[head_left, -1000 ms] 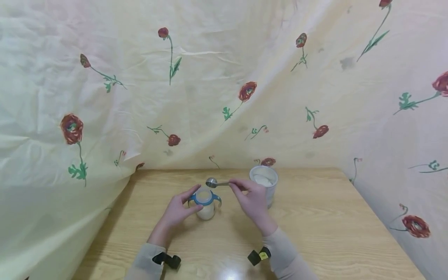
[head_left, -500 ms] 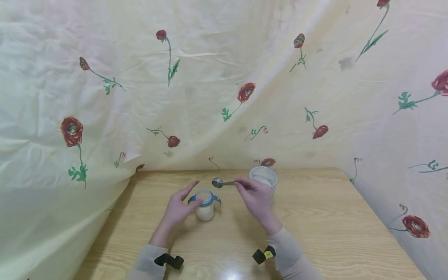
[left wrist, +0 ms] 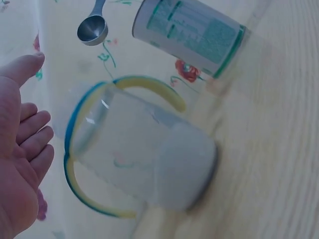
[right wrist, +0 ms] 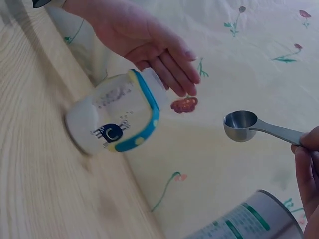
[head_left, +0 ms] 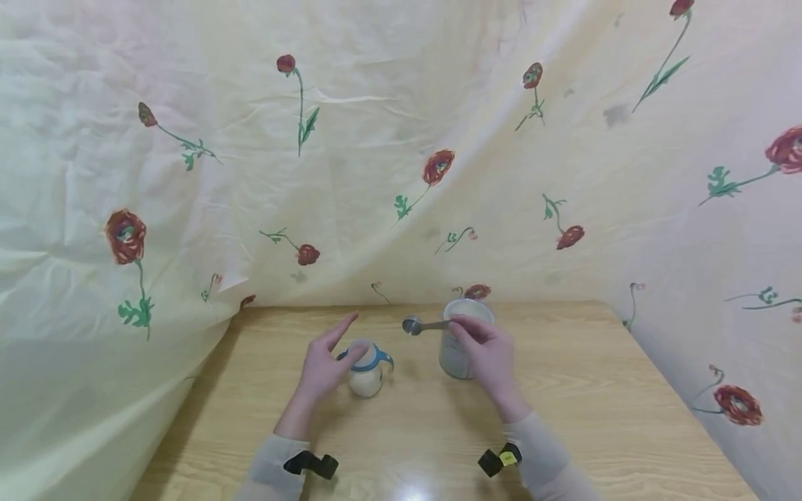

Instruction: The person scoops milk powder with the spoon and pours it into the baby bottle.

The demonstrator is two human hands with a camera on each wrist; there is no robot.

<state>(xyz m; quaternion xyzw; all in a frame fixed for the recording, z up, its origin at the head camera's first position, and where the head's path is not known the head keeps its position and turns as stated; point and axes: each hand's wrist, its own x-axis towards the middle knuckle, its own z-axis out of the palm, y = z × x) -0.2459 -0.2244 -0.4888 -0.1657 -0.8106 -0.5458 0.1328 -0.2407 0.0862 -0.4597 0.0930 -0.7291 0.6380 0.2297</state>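
My right hand point(head_left: 489, 351) pinches the handle of a metal measuring spoon point(head_left: 411, 325), held in the air between the bottle and the can. In the right wrist view the spoon's bowl point(right wrist: 240, 125) faces up and shows bare metal inside. A clear baby bottle point(head_left: 365, 381) with a blue-and-yellow two-handled collar point(left wrist: 75, 134) stands on the table, its lower part filled with something white point(left wrist: 184, 164). Beside the bottle's top is my left hand point(head_left: 322, 365), fingers and thumb extended, holding nothing. My right hand partly covers the can point(head_left: 455, 355) behind it.
The can is pale with green print point(left wrist: 199, 32) on its side. A wooden table point(head_left: 595, 390) carries everything, and a cream cloth point(head_left: 351, 174) with red flowers hangs behind and along both sides. Each wrist wears a small black camera point(head_left: 313, 464).
My right hand has carried the spoon rightward, away from above the bottle, uncovering more of the can's side. My left hand's fingers have spread away from the bottle's collar.
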